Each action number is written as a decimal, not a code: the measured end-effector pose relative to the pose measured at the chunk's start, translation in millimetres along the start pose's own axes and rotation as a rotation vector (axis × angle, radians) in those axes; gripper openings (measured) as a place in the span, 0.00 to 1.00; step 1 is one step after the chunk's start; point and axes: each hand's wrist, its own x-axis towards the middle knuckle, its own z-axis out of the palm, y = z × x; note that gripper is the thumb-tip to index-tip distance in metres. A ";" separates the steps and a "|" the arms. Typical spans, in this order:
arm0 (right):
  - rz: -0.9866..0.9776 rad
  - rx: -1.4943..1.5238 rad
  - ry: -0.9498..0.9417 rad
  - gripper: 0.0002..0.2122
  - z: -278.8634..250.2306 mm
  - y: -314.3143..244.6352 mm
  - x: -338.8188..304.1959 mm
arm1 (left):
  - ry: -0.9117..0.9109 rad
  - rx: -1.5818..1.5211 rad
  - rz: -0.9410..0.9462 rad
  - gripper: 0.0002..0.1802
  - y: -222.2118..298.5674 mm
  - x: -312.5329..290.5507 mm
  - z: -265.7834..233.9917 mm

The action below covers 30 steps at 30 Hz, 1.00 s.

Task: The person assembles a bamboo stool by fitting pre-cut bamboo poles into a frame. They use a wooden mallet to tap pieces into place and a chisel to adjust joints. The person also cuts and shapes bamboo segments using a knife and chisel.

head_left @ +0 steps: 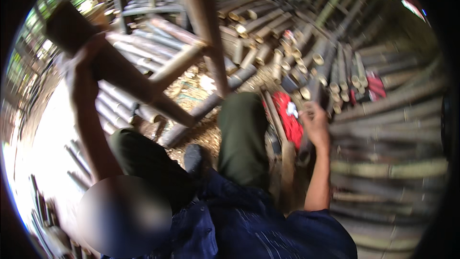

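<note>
On the left, my raised left hand (86,55) is closed round a thick, dark pole of a bamboo frame (129,79). The frame's pole slants down to the right, and a lighter crossbar (178,66) joins it to an upright post (203,24). My right hand (314,121) hangs to the right of my knee with its fingers curled in; motion smears it, and what they hold, if anything, cannot be made out. Beside its fingertips lies a red cloth or bag (287,122) with a small white thing (292,110) on it.
Cut bamboo tubes (268,24) lie piled ahead, and long bamboo poles (388,168) are stacked along the right. A slatted bamboo rack (151,0) stands at the far left. Between my legs and the frame, shavings (196,91) cover the ground. A bamboo fence (330,0) rises behind.
</note>
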 end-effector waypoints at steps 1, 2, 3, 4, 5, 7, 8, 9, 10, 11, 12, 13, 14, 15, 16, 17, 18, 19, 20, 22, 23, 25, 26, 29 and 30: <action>0.116 -0.153 -0.064 0.19 6.7 41.4 -27.6 | 0.034 0.009 -0.104 0.23 0.6 0.1 3.6; 0.205 -0.345 -0.117 0.20 17.1 82.2 -64.7 | 0.069 -0.017 -0.146 0.25 -2.2 -5.3 13.4; 0.270 -0.508 -0.183 0.22 34.0 106.4 -102.0 | 0.048 -0.043 -0.159 0.23 -2.2 -7.6 11.5; 0.394 -0.464 -0.265 0.25 66.1 98.8 -127.7 | 0.032 -0.024 -0.139 0.21 20.0 -1.5 -2.9; 0.525 -0.452 -0.347 0.29 85.6 94.7 -160.0 | 0.034 -0.049 -0.124 0.19 31.1 -6.3 -3.8; 0.711 -0.364 -0.249 0.35 108.1 137.9 -221.0 | -0.012 -0.051 -0.094 0.20 15.9 -22.4 -11.9; 0.787 -0.359 -0.233 0.39 107.7 163.7 -246.5 | -0.033 -0.029 -0.046 0.23 19.2 -32.7 11.3; 0.814 -0.374 -0.236 0.42 113.7 168.9 -263.4 | -0.051 0.013 0.004 0.25 26.7 -40.4 29.3; 0.846 -0.405 -0.230 0.45 113.0 173.0 -279.9 | -0.068 0.020 0.031 0.27 27.2 -47.9 43.4; 0.872 -0.517 -0.244 0.47 117.4 185.5 -292.2 | -0.085 0.030 0.047 0.30 35.6 -52.8 57.0; 0.837 -0.529 -0.238 0.48 120.4 191.3 -301.8 | -0.102 0.036 0.019 0.30 41.4 -60.2 67.6; 0.799 -0.538 -0.235 0.48 122.8 192.8 -304.4 | -0.116 0.088 -0.020 0.33 48.3 -63.5 71.9; 0.776 -0.482 -0.247 0.48 119.5 195.4 -303.5 | -0.137 0.104 -0.048 0.38 53.9 -67.4 76.9; 0.750 -0.421 -0.265 0.49 118.3 195.4 -300.7 | -0.159 0.126 -0.073 0.43 63.7 -69.5 79.7; 0.727 -0.370 -0.274 0.49 112.7 198.1 -294.9 | -0.197 0.126 -0.070 0.48 70.4 -71.7 83.3; 0.590 -0.286 -0.152 0.48 111.6 199.4 -294.7 | -0.236 0.130 -0.073 0.53 77.0 -73.2 82.1; 0.453 -0.200 -0.033 0.48 113.9 199.2 -296.5 | -0.376 0.025 -0.007 0.55 69.4 -66.7 74.4; 0.323 -0.116 0.074 0.47 113.0 195.6 -296.9 | -0.426 -0.049 0.028 0.55 74.2 -68.8 77.2; 0.418 -0.005 0.043 0.47 108.5 194.5 -292.9 | -0.454 0.006 -0.064 0.55 76.9 -73.2 73.1; 0.605 0.231 -0.023 0.47 99.0 181.5 -281.1 | -0.458 -0.038 -0.143 0.53 78.1 -86.7 69.7; 0.634 0.254 -0.071 0.46 94.6 168.4 -272.4 | -0.478 -0.025 -0.092 0.53 75.0 -90.3 63.9; 0.700 0.285 -0.150 0.44 77.6 138.3 -258.4 | -0.500 -0.035 -0.004 0.53 69.9 -101.4 59.4; 0.673 0.323 -0.118 0.42 73.2 134.4 -257.3 | -0.479 -0.061 -0.035 0.52 73.5 -108.7 64.3; 0.582 0.507 -0.100 0.39 79.7 108.3 -247.2 | -0.551 0.044 0.070 0.41 105.1 -108.7 63.2; 0.572 0.518 -0.100 0.39 64.3 98.4 -242.1 | -0.562 -0.007 0.084 0.38 91.4 -115.2 62.5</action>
